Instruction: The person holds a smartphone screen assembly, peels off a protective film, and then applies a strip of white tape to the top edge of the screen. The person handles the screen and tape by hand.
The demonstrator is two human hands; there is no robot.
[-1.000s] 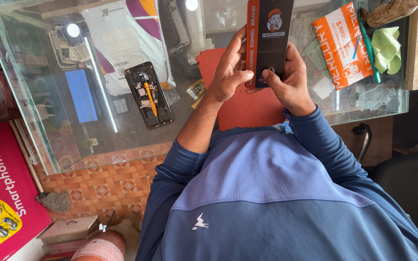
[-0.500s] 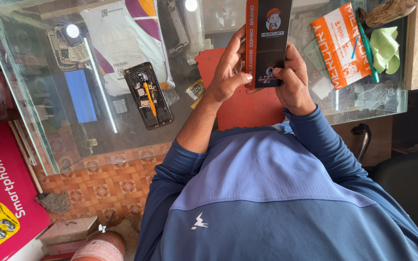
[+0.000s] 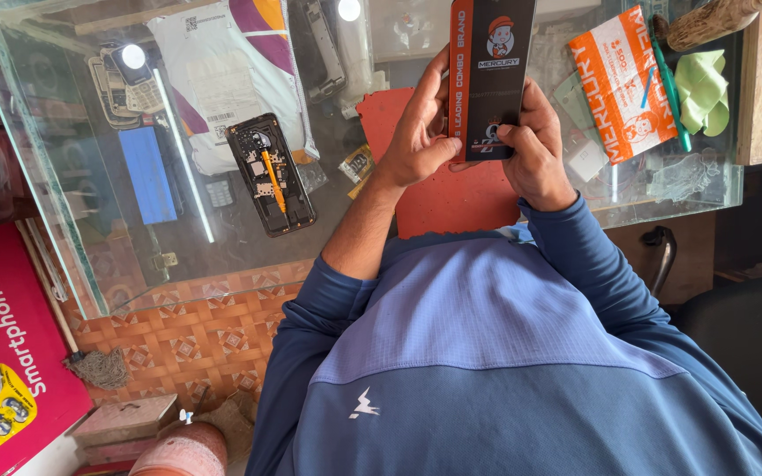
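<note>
Up near the top edge, both hands hold a long black packet [image 3: 491,75] with an orange strip down one side; its upper end runs out of the picture, so its full length cannot be seen. The left hand [image 3: 421,132] wraps the packet's left edge, fingers curled behind it and thumb lying across the lower front. The right hand [image 3: 535,150] closes on the lower right corner, thumb pressed on the front, its other fingers hidden behind. The packet stands above a red mat [image 3: 447,198] on the glass tabletop [image 3: 72,176], and the hands cover much of that mat.

Left of the hands lies an opened phone [image 3: 271,174] with its insides bare and an orange tool resting across it. Beyond it sits a white mailing bag [image 3: 222,70], partly out of view. Things beneath the glass are blurred by reflections and bright lamp glare. To the right lie an orange packet [image 3: 623,84], a green pen [image 3: 668,84] and a pale green cloth [image 3: 703,88]. A red box [image 3: 2,326] lies on the patterned floor at lower left.
</note>
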